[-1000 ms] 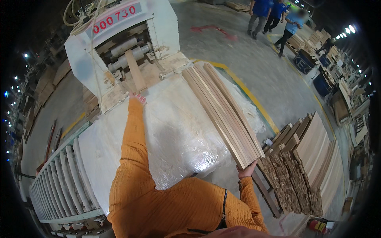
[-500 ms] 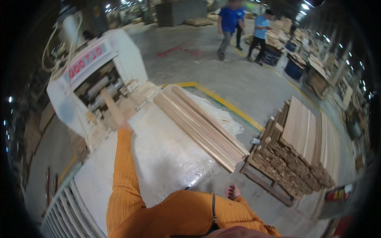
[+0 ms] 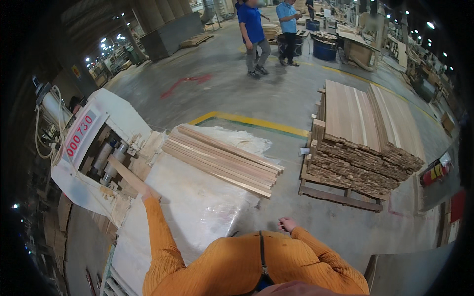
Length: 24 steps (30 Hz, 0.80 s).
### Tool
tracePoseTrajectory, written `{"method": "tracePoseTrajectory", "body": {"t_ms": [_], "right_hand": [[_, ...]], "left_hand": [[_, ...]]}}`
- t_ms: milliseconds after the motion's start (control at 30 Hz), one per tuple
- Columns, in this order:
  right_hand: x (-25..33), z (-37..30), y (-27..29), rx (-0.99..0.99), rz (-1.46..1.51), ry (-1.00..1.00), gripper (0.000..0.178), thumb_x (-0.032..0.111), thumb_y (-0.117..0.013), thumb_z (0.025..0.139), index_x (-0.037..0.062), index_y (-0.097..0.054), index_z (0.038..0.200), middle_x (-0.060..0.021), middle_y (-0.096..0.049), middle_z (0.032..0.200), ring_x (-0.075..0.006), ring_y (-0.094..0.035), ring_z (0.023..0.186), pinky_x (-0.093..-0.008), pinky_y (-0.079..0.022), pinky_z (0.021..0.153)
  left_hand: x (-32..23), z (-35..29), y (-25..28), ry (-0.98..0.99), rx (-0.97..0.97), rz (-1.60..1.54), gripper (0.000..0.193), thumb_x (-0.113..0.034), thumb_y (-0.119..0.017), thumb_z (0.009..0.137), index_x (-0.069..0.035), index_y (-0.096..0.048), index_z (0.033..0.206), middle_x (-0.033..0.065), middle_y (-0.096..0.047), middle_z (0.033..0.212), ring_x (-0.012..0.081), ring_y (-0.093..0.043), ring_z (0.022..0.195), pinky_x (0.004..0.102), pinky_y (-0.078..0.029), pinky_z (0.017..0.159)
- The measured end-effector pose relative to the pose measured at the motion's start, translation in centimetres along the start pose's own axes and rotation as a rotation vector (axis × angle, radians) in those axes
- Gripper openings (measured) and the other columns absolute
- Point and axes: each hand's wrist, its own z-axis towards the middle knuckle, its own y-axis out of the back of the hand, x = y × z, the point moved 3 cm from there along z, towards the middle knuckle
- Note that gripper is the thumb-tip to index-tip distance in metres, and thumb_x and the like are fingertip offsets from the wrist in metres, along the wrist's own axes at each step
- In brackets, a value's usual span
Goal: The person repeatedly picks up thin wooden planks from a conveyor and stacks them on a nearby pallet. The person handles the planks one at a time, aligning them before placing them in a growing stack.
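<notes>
My left hand [image 3: 150,194] is stretched out over the white-covered table and closed round the near end of a wooden strip [image 3: 127,174]. The strip's far end reaches into the opening of a white machine [image 3: 132,120], beside its metal rollers [image 3: 104,155]. My right hand [image 3: 286,225] hangs by my waist, past the table's right edge, with its fingers curled in and nothing visible in them. To the right of my left hand, a row of several wooden strips [image 3: 222,165] lies side by side on the table [image 3: 192,202].
A tall stack of wooden boards [image 3: 353,118] rests on a wooden pallet [image 3: 340,198] at the right. Two people [image 3: 253,29] in blue shirts stand farther off near dark blue drums [image 3: 324,50]. A slatted rail [image 3: 116,287] runs along the near left.
My view has swung to the right, so machine and table sit farther left. My left hand stays on the strip at the machine. The fingers of my right hand have curled in more.
</notes>
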Motion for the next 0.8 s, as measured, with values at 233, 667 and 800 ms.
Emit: {"method": "tracePoseTrajectory", "body": {"t_ms": [233,667,800], "right_hand": [[3.4,-0.8,-2.3,0.217,-0.314,0.16,0.026,0.03,-0.052,0.088,0.0057,-0.057,0.094,-0.0018,-0.059,0.082,-0.0106,-0.055,0.062,-0.025,-0.043,0.051],[7.4,-5.7,-12.7,0.855,-0.538,0.034,0.062,0.062,-0.038,0.085,0.009,-0.053,0.115,-0.0071,-0.06,0.1,-0.0185,-0.06,0.081,-0.03,-0.046,0.052],[6.2,-6.5,-11.5,0.72,-0.572,-0.132,0.055,0.056,-0.041,0.088,0.0121,-0.052,0.119,-0.0051,-0.059,0.098,-0.018,-0.059,0.081,-0.0316,-0.048,0.059]], "left_hand": [[6.6,-7.4,-1.0,-0.031,-0.067,0.073,0.069,-0.041,-0.069,0.075,0.011,-0.044,0.113,0.0207,-0.058,0.097,0.0301,-0.059,0.08,0.0438,-0.051,0.062],[25.6,-30.4,-3.5,0.565,0.628,-0.341,0.04,-0.038,-0.051,0.082,-0.007,-0.049,0.106,0.0099,-0.056,0.094,0.0228,-0.057,0.079,0.0364,-0.048,0.064],[25.0,-32.5,-1.6,0.092,0.688,-0.185,0.039,-0.04,-0.048,0.083,-0.008,-0.05,0.104,0.0092,-0.057,0.095,0.0232,-0.058,0.085,0.0345,-0.048,0.071]]}}
